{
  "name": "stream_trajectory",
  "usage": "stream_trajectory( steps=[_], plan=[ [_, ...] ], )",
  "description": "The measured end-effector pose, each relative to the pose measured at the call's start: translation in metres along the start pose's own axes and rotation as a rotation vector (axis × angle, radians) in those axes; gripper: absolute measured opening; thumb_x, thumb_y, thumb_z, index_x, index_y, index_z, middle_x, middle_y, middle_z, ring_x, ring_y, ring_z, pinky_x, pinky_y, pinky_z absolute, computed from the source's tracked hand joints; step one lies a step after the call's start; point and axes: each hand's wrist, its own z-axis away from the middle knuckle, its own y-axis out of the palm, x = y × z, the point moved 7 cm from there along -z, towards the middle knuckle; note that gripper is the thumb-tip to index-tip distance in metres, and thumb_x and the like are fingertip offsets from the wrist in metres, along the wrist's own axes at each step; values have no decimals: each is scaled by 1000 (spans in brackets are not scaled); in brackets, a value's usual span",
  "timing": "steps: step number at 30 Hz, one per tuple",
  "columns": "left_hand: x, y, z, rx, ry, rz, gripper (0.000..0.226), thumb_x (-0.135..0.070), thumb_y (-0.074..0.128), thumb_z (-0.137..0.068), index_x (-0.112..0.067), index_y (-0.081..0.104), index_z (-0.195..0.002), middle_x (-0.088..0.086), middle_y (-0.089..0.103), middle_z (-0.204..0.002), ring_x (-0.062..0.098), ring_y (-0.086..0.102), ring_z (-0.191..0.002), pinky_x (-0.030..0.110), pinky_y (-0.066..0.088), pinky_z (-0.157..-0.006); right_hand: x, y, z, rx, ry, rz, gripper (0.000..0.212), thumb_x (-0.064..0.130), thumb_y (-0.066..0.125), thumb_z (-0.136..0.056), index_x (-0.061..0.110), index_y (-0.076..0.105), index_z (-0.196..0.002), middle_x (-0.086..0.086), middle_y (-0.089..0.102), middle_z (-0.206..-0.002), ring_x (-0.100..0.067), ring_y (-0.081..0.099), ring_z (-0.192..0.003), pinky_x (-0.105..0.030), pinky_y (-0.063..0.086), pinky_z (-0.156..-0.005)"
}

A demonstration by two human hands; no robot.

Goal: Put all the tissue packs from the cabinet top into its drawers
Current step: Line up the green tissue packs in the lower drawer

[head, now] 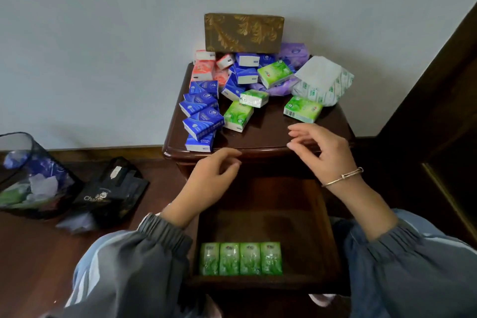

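A dark wooden cabinet top (268, 134) carries many tissue packs: several blue ones (202, 111) on the left, green ones (237, 116) (303, 109) in the middle and right, red ones (204, 70) at the back left, purple ones (294, 53) at the back right. The top drawer (304, 227) is pulled out, with a row of several green packs (240, 258) along its front. My left hand (211, 178) hovers empty above the drawer by the cabinet's front edge. My right hand (320, 150) hangs empty over the front right of the top, fingers loosely bent.
A brown and gold tissue box (244, 31) stands against the wall on the packs. A large white and green wrapper (322, 82) lies at the back right. On the floor to the left are a mesh waste bin (31, 175) and a black bag (111, 193). Dark wooden furniture (438, 111) rises on the right.
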Motion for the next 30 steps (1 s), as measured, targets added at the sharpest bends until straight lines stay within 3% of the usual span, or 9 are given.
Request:
stream_trajectory(
  steps=[5, 10, 14, 17, 22, 30],
  plan=[
    [-38, -16, -56, -262, 102, -116, 28, -18, 56, -90, -13, 59, -118, 1, 64, -109, 15, 60, -100, 27, 46, -87, -44, -13, -45, -134, 79, 278, 36, 22, 70, -82, 3, 63, -112, -14, 66, -110, -33, 60, -102, -39, 45, -92],
    [-54, 6, -105, -231, 149, -498, 57, -29, 54, -90, -14, 37, -143, 17, 40, -138, 35, 41, -124, 40, 33, -106, -92, 8, -77, 72, 216, 492, 66, 39, 67, -80, 14, 44, -137, -14, 42, -142, -32, 37, -132, -42, 32, -108],
    [-47, 23, -129, -183, 89, -776, 67, -43, 49, -92, -25, 20, -150, 19, 18, -154, 39, 21, -140, 45, 25, -113, -121, 31, -67, 228, 283, 589, 66, 46, 55, -88, 24, 30, -145, -6, 27, -153, -27, 22, -142, -43, 27, -112],
    [-39, 32, -136, -174, 1, -800, 63, -46, 47, -93, -25, 22, -147, 19, 20, -152, 41, 29, -135, 50, 30, -106, -123, 33, -63, 154, 246, 556, 59, 43, 53, -89, 22, 38, -141, -6, 34, -149, -28, 27, -139, -44, 30, -110],
    [-38, 45, -138, -283, -74, -771, 54, -55, 42, -92, -20, 37, -133, 17, 40, -132, 36, 48, -110, 47, 41, -87, -114, 28, -64, 31, 210, 575, 49, 39, 60, -83, 20, 51, -127, -6, 52, -128, -29, 44, -118, -41, 38, -95],
    [-31, 42, -138, -377, -34, -747, 44, -45, 42, -95, -16, 42, -128, 17, 47, -116, 34, 51, -100, 45, 44, -78, -112, 24, -63, -26, 178, 559, 47, 42, 64, -80, 23, 55, -122, -1, 57, -121, -26, 41, -120, -41, 36, -95]
  ],
)
